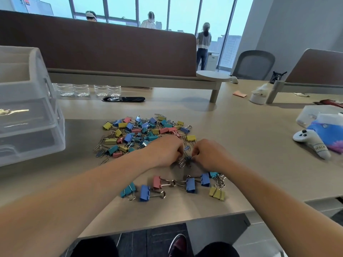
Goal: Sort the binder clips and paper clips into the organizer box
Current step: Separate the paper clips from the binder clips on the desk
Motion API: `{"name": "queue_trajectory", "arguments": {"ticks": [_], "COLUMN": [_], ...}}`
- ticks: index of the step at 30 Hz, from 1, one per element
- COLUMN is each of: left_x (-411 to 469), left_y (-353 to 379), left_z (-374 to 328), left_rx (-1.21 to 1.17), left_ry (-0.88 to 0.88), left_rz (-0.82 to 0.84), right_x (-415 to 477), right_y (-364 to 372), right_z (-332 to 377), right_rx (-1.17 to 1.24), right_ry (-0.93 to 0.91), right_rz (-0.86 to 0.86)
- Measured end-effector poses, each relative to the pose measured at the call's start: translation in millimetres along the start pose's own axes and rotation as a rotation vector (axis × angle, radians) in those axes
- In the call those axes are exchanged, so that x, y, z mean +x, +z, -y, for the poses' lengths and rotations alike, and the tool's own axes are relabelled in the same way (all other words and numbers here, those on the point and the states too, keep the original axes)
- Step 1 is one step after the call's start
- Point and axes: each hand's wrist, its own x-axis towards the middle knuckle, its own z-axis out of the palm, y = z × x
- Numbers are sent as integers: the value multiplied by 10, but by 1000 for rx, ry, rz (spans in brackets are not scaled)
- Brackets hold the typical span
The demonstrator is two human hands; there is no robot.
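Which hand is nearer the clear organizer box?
Left. The left hand is to the right of the organizer box. The right hand is farther right again. Both pinch the tangle of paper clips between them.

Open-plan office: a long pale counter (241,127) is split by brown fabric desk dividers (111,49) at 12 and 2 o'clock, with a grey mesh-backed office chair (254,64) at 1 o'clock. Beyond the dividers, tall windows (185,12) at 12 o'clock look out on city towers (231,49), and three people (203,45) are near the glass. A black cable slot (123,99) sits in the counter at 11 o'clock. Binder clips (144,130) and paper clips (100,146) lie heaped at centre.
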Motion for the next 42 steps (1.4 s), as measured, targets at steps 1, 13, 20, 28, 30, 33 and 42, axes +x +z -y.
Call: {"name": "queue_trajectory", "arguments": {"ticks": [1,13,20,28,30,33,42], "left_x": [-15,-111,-94,-149,-185,-244,-409], "left_y": [-23,-130,-79,-74,-100,-143,-178], "left_z": [12,111,109,210,276,361,437], "left_rx": [-6,86,107,119,106,105,97], "left_ry": [6,19,9,-19,-32,-49,-63], "left_rz": [-8,87,80,46,29,6,-2], "right_x": [0,70,56,-43,-76,-80,11], "right_y": [1,65,25,-40,-61,-93,61], "right_z": [-5,58,82,133,140,173,640], "right_rx": [9,42,16,-48,-34,-1,36], "right_ry": [5,7,3,-48,-57,-60,-189], "right_rz": [-3,14,65,83,82,56,55]}}
